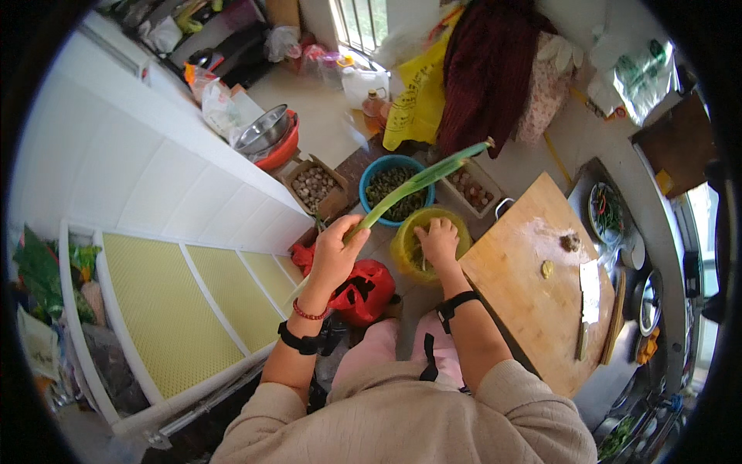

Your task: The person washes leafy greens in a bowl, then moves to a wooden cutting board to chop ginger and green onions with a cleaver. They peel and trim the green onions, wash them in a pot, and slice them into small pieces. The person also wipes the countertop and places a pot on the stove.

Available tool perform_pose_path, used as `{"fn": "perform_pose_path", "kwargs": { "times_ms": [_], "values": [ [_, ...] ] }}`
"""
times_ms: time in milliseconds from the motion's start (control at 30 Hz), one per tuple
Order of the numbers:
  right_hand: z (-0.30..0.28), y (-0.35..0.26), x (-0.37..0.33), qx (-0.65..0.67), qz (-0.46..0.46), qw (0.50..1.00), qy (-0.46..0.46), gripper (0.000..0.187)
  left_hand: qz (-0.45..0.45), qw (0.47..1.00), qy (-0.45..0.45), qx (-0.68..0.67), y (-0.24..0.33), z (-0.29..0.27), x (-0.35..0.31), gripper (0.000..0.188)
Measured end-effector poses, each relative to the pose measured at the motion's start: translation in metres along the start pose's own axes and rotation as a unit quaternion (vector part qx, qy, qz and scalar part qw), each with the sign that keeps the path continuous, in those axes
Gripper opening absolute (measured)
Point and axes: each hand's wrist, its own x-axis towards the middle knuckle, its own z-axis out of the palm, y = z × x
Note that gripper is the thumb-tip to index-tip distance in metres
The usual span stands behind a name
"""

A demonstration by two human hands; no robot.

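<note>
My left hand (334, 251) is closed around a long green onion (417, 184). Its green leaves slant up to the right, ending in a dry, brownish tip, while the pale lower end passes behind my wrist. Over a yellow bin (399, 251) hangs my right hand (439, 243), fingers bent and apart, with nothing visible held in them. The bin's inside is partly hidden by that hand. A blue basin (366, 179) of dark green pieces stands just beyond the bin, under the onion's leaves.
On the right, a wooden cutting board (514, 255) carries a cleaver (590, 298), a ginger-like lump (570, 243) and a small yellowish piece (547, 269). A red plastic bag (367, 298) lies by my legs. Behind are a box of garlic-like bulbs (313, 187) and an egg tray (473, 193).
</note>
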Motion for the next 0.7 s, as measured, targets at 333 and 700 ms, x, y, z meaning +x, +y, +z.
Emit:
{"fn": "perform_pose_path", "kwargs": {
  "times_ms": [333, 700],
  "values": [
    [-0.185, -0.022, 0.019, 0.057, -0.393, 0.87, 0.293, 0.043, 0.047, 0.996, 0.034, 0.07, -0.001, 0.002, -0.01, 0.018],
    [-0.215, -0.002, 0.029, 0.088, -0.428, 0.881, 0.185, 0.011, 0.022, 0.999, -0.029, 0.038, 0.008, 0.004, -0.004, 0.021]
  ]
}}
